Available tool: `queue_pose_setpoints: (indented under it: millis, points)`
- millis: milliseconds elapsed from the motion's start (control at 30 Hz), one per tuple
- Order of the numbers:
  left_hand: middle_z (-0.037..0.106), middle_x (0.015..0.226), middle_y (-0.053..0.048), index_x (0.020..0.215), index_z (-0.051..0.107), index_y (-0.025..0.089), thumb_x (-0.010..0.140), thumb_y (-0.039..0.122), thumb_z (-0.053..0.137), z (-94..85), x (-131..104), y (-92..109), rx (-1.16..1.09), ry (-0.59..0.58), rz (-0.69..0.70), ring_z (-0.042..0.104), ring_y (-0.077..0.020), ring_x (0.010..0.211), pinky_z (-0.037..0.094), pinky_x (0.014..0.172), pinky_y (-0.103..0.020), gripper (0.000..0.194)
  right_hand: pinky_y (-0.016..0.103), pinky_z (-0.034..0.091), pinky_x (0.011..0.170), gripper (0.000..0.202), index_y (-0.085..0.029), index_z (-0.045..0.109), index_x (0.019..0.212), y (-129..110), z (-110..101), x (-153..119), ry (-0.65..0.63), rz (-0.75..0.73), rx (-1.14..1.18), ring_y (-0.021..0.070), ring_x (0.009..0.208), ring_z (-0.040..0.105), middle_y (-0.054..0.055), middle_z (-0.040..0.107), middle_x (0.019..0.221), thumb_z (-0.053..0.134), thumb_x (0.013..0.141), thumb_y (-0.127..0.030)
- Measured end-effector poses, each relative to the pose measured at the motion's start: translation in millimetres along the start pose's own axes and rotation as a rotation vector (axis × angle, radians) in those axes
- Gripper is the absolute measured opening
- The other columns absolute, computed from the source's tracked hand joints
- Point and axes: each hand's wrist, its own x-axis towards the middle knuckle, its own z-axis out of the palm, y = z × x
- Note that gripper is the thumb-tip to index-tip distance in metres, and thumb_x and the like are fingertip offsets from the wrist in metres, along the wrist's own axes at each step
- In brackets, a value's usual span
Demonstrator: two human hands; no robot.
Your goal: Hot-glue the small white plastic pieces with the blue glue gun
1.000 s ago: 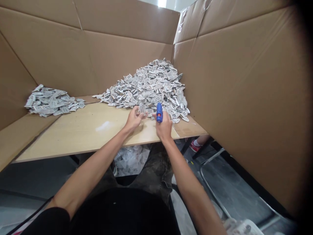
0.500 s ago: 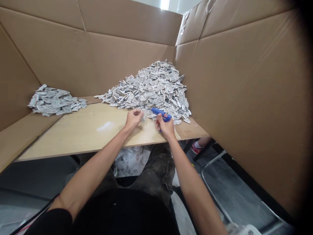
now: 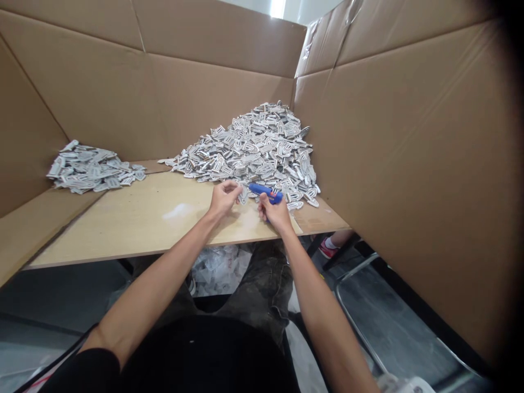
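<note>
My left hand (image 3: 224, 197) pinches a small flat grey-white slotted piece (image 3: 243, 195) between thumb and fingers, just above the table's front part. In my right hand (image 3: 275, 210) is a blue utility knife (image 3: 265, 192) with an orange-red part, its front end pointing left toward the piece. Whether a blade sticks out is too small to tell. Behind both hands rises a large heap of similar slotted pieces (image 3: 254, 144). A smaller heap of such pieces (image 3: 92, 168) lies at the far left.
Tall cardboard walls (image 3: 221, 65) enclose the pale wooden tabletop (image 3: 139, 218) at the back and sides. Under the table's front edge, between my knees, is a container of whitish translucent scraps (image 3: 223, 267). A metal-framed chair (image 3: 368, 305) and another person's red shoe (image 3: 328, 248) show lower right.
The blue knife has shifted slightly left and its tip now sits close to the piece. In my left hand the piece has turned and shows more clearly.
</note>
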Motion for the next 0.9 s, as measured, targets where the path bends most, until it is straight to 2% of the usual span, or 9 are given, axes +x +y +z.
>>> queue_pose_setpoints:
  millis: [267,400,600,833,900]
  points:
    - [0.066,0.064,0.0,0.072,0.065,0.017,0.068,0.038,0.092,-0.1,-0.5,0.1,-0.005,-0.009,0.02,0.056,-0.0114,0.052,0.045,0.052,-0.024,0.034,0.025,0.04,0.042,0.074,-0.023,0.055,0.064,-6.0,0.9,-3.1,0.055,-0.005,-0.055,0.012,0.042,0.05,0.001,0.056,0.051,0.067,0.074,-0.095]
    - [0.064,0.062,0.001,0.07,0.061,0.018,0.069,0.039,0.091,-0.5,-0.9,-2.3,0.028,-0.005,0.075,0.058,-0.0115,0.051,0.047,0.052,-0.024,0.036,0.027,0.041,0.048,0.07,-0.024,0.054,0.062,-5.4,1.5,-5.1,0.061,-0.034,-0.136,0.0142,0.046,0.05,0.001,0.054,0.05,0.065,0.079,-0.091]
    - [0.061,0.061,0.002,0.071,0.057,0.02,0.072,0.04,0.088,-3.2,-1.8,-5.8,0.105,-0.013,0.171,0.062,-0.013,0.052,0.047,0.054,-0.024,0.037,0.028,0.04,0.061,0.057,-0.023,0.055,0.07,-4.0,3.8,-7.5,0.039,-0.253,-0.323,0.0168,0.064,0.05,-0.001,0.055,0.064,0.067,0.089,-0.075]
    - [0.06,0.063,0.001,0.071,0.057,0.02,0.075,0.039,0.083,-6.4,-2.4,-5.2,0.168,-0.019,0.193,0.06,-0.0128,0.055,0.046,0.055,-0.024,0.032,0.031,0.042,0.073,0.049,-0.024,0.055,0.083,-0.4,8.0,-10.0,-0.075,-0.435,-0.549,0.0211,0.076,0.056,0.004,0.063,0.083,0.059,0.099,-0.07]
    - [0.06,0.065,0.001,0.072,0.058,0.02,0.075,0.037,0.082,-3.6,-5.0,-6.3,0.201,-0.043,0.191,0.059,-0.0126,0.058,0.046,0.057,-0.024,0.03,0.032,0.043,0.074,0.047,-0.024,0.056,0.087,-0.1,8.4,-11.9,-0.024,-0.454,-0.606,0.0224,0.078,0.057,0.006,0.064,0.087,0.055,0.103,-0.068]
